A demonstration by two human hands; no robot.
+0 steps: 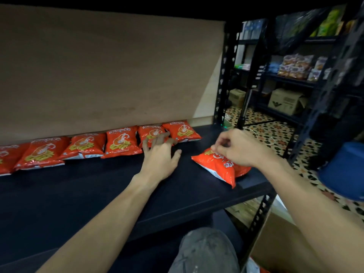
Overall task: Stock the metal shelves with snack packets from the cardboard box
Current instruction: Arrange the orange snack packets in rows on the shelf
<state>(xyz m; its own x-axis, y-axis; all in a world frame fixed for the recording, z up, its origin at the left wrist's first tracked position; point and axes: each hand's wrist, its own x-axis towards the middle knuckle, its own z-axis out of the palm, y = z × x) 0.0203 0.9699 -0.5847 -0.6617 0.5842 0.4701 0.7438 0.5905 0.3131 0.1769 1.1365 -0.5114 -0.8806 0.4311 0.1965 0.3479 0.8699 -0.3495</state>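
Several orange snack packets (121,142) lean in a row along the back of the dark metal shelf (98,190). My left hand (160,154) is spread open over the shelf, its fingertips reaching the packets near the row's right end. My right hand (237,148) pinches the top edge of another orange packet (220,167), which lies tilted near the shelf's right front corner. The cardboard box (275,245) stands open on the floor at the lower right, with an orange packet showing inside.
A brown board (108,75) backs the shelf. Black slotted uprights (221,85) frame its right end. More racks with goods and cartons (285,101) stand beyond on a patterned tile floor. A blue tub (342,170) sits at the right. My knee (202,251) is below the shelf.
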